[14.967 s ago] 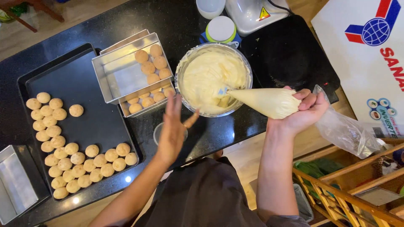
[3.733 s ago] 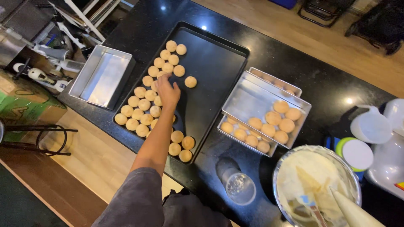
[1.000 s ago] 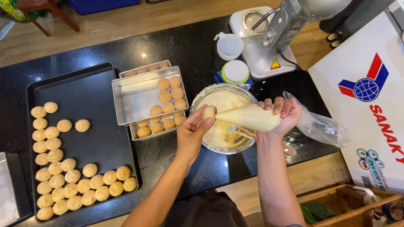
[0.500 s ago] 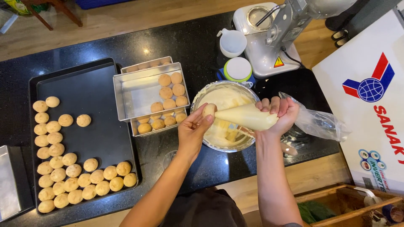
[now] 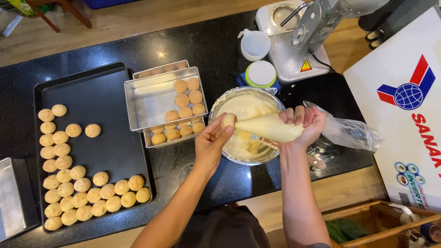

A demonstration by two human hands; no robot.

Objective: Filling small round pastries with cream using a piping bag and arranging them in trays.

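— What have your hands got right now?

— Your left hand (image 5: 210, 143) grasps one puff (image 5: 228, 120) in its fingers (image 5: 219, 132), held up over the bowl (image 5: 216, 110), which stands near the middle of the table (image 5: 193, 41). Your right hand (image 5: 307, 125) is clenched round the twisted top of the piping bag (image 5: 271, 128), its tip pointing at the puff. It may be touching it, though the contact is too small to tell. Holding both over the bowl means any cream that drips lands back in it.

— And the room around you?

— The tins (image 5: 161, 98) lie just left of the bowl, with puffs packed at their right end and bare metal toward the left. The black tray (image 5: 105, 138) takes the table's left part; its puffs hug the left and front edges, and the middle is bare. Behind the bowl a lidded tub (image 5: 260, 73), a white jug (image 5: 255, 44) and the mixer (image 5: 298, 41) crowd the back edge, so your freer side is the front. The bag's loose tail (image 5: 349, 133) trails toward the right edge.
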